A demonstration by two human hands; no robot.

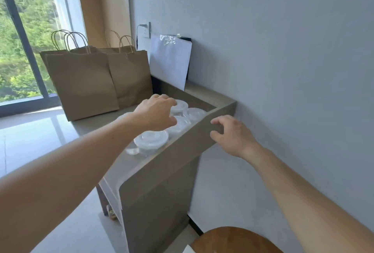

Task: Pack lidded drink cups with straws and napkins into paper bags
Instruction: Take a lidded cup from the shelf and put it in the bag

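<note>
Several clear lidded cups (151, 140) stand in a cluster on the grey desk (97, 125), against its raised side panel (182, 149). My left hand (155, 111) reaches over them, its fingers and thumb curled round the lid of a far cup (181, 105). My right hand (232, 135) hovers at the panel's outer edge, fingers loosely curled and holding nothing. Two brown paper bags, the nearer bag (85, 82) and the farther bag (131, 76), stand upright with handles up at the far end of the desk. I see no straws or napkins.
A white sheet with a plastic sleeve (172, 60) leans on the wall behind the cups, below a wall socket (146, 30). A round wooden stool (232, 240) is at the bottom right. A large window (24, 40) and glossy floor lie left.
</note>
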